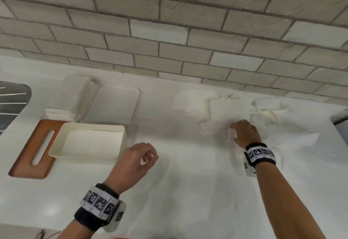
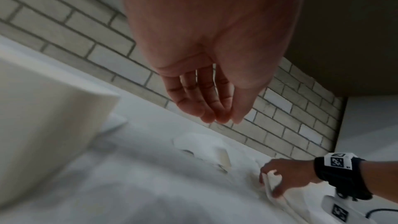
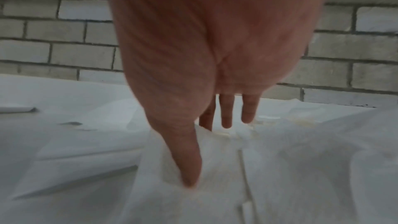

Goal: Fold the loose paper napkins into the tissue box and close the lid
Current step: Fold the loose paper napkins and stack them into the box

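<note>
The right hand (image 1: 244,134) reaches toward the far right part of the white desk (image 1: 178,182), where loose paper napkins (image 1: 226,110) lie spread and crumpled in front of the brick wall (image 1: 169,22). Its fingers (image 3: 226,113) and thumb pinch a raised fold of one napkin (image 2: 272,183); in the right wrist view the thumb presses into the soft white paper while the other fingers point down behind it. The left hand (image 1: 136,160) hovers above the middle of the desk, apart from the napkins, its fingers (image 2: 193,103) loosely bent with the tips close to the thumb, holding nothing. The tissue box (image 1: 88,140), a cream open tray, sits toward the left edge of the desk with a flat white layer inside it. Its brown wooden lid (image 1: 32,154), with a long slot, lies flat and touching the box on its left side, so the box is uncovered. Behind the box, near the far edge, rest a stack of folded napkins (image 1: 62,114) and a flat white board (image 1: 114,103). Both wrists wear dark bands (image 1: 260,154) carrying black-and-white markers.
</note>
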The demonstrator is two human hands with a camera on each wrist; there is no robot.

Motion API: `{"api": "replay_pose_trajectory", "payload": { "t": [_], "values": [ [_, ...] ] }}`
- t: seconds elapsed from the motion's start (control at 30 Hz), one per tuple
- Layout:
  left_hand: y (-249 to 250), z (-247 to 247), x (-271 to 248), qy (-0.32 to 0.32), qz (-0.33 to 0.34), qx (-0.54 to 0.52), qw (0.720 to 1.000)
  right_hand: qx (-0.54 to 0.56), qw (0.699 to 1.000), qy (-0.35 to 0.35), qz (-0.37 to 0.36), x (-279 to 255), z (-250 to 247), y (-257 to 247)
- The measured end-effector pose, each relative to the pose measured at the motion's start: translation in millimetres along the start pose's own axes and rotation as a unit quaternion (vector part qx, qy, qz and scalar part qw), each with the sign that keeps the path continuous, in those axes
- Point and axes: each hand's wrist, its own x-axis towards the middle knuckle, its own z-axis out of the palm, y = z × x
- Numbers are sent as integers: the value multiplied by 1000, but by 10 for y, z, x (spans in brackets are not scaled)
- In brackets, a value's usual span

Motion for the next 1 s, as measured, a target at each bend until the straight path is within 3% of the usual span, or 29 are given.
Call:
{"api": "replay_pose_trajectory", "payload": {
  "t": [0.07,0.17,0.33,0.47,0.53,0.57,0.63,0.7,0.83,0.9,1.0],
  "values": [
    [115,266,96,-12,-3,-25,1000,19,999,27,-30,-44,-86,23],
    [323,577,224,4,-22,-80,997,177,979,32,-93,-269,-301,-126],
    [675,883,468,0,-101,-217,971,431,875,-25,-217,-830,-774,-820],
    [730,882,637,114,-132,-242,955,530,812,-92,-229,-760,-1040,-980],
    [714,809,643,152,-143,-246,947,516,824,-78,-221,-417,-1050,-846],
    [706,762,624,159,-150,-256,942,487,848,-44,-203,-167,-1001,-741],
    [693,652,570,170,-158,-264,936,349,927,31,-137,364,-840,-491],
    [655,555,489,177,-162,-258,936,164,983,27,-83,788,-659,-254],
    [560,422,334,177,-179,-253,934,27,997,10,-73,1093,-471,-66],
    [534,372,277,182,-189,-254,931,9,994,60,-88,1074,-454,-105],
    [488,311,240,193,-196,-260,926,83,975,155,-136,919,-504,-192]
  ]
}}
